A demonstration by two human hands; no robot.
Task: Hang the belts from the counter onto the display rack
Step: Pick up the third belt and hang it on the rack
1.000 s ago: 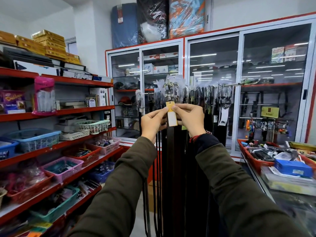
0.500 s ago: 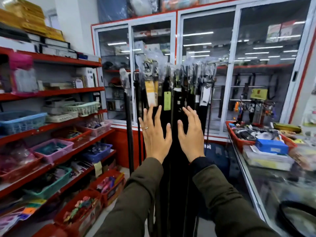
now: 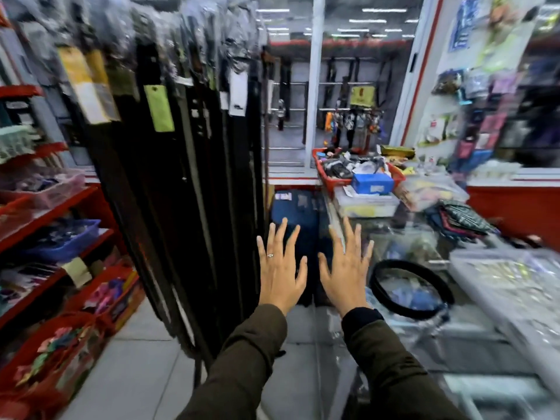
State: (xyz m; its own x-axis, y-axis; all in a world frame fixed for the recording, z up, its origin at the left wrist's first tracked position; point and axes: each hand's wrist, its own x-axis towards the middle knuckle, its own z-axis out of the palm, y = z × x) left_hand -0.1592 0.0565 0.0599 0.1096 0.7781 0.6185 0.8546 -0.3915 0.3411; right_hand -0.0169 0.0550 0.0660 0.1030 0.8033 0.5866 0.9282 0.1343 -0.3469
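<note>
Both hands empty, fingers spread, palms down, held side by side in mid-air: left hand (image 3: 280, 268) just right of the hanging belts (image 3: 181, 192), right hand (image 3: 345, 268) near the glass bench (image 3: 424, 338) edge. Hung belts are dark, with yellow and green tags, crowded on the display rack at upper left; rack bar itself blurred. One coiled black belt (image 3: 412, 291) lies on the bench, just right of the right hand, untouched. Red basket (image 3: 325, 175) of small goods sits farther back on the bench.
</note>
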